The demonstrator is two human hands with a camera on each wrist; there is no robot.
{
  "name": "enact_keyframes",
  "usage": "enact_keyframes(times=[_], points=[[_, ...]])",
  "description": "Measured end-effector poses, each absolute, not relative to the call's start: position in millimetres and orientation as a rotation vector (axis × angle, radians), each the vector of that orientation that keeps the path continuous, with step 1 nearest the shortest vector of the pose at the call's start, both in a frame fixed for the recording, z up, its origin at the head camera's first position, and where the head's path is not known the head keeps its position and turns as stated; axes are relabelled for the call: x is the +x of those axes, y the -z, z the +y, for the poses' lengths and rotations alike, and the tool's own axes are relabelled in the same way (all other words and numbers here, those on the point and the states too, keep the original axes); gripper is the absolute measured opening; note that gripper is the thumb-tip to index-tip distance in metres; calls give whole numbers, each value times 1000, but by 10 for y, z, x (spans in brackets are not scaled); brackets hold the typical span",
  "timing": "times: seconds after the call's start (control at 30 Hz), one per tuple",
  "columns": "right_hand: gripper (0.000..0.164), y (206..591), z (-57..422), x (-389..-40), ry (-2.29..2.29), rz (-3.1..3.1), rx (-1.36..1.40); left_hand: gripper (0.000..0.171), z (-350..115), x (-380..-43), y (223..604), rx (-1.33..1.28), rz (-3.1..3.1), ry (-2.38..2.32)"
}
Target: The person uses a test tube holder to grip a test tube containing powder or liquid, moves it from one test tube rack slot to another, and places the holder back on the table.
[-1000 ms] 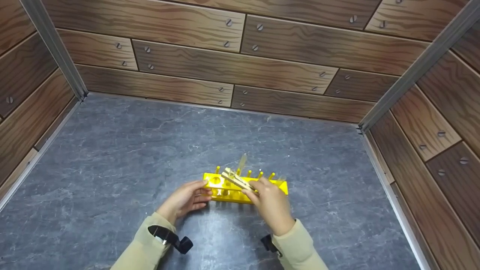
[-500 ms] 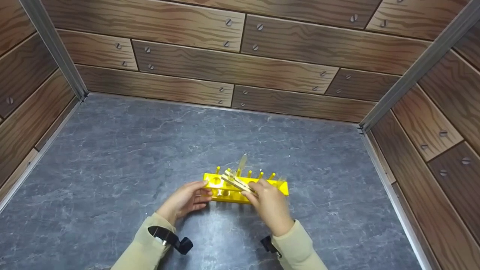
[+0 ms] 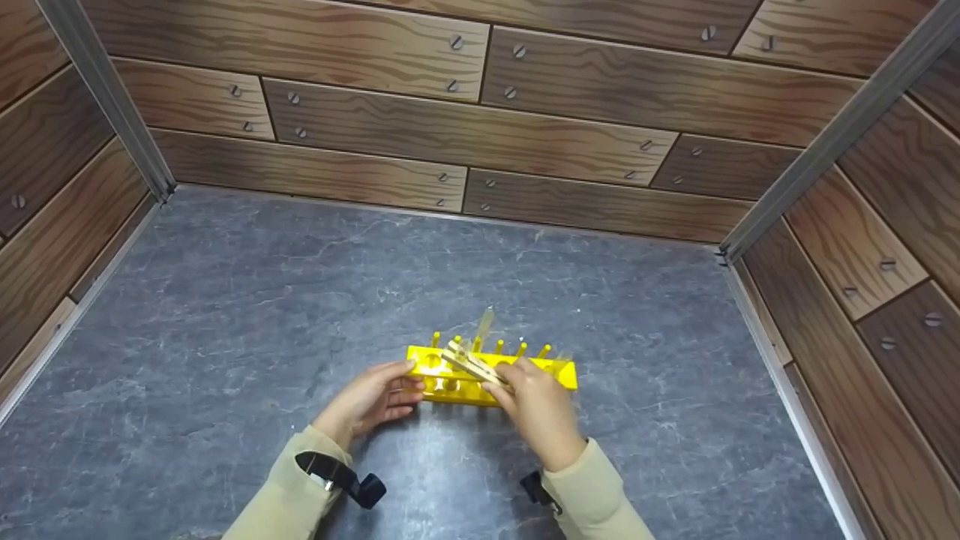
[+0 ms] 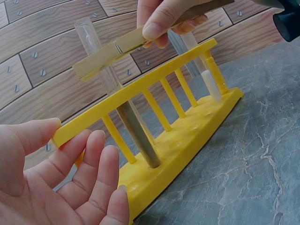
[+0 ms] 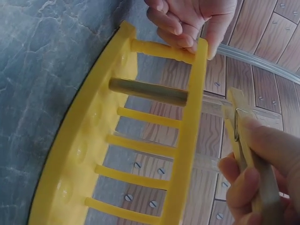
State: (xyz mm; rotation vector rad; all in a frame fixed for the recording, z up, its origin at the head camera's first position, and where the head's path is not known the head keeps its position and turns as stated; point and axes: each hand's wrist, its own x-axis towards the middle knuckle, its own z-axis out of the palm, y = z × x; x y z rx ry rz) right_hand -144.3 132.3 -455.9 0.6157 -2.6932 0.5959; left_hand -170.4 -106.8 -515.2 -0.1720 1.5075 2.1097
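A yellow test tube rack (image 3: 487, 396) stands before me. My left hand (image 3: 371, 401) pinches the left end of its top bar between thumb and index finger; the other fingers are loosely bent. My right hand (image 3: 544, 409) grips a wooden test tube clamp (image 3: 472, 364) by its handles. The clamp's far end crosses the upper part of a test tube (image 4: 139, 138) that holds brownish liquid and stands upright in the rack. In the right wrist view, the clamp (image 5: 262, 187) shows its metal spring, and the brown tube (image 5: 147, 91) sits near the left-hand end.
At the rack's right end stands another tube with white contents (image 4: 211, 85). An upturned clear tube (image 3: 485, 324) sits on a rear peg. The grey marbled tabletop (image 3: 300, 285) is bounded by wood-patterned walls (image 3: 375, 172).
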Motion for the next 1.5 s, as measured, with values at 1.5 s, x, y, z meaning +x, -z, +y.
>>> enact_keyframes(times=[1.5], points=[[23, 4589, 1328, -1453, -558, -2655, 644, 30, -1060, -1700, 5162, -205, 1519, -2109]])
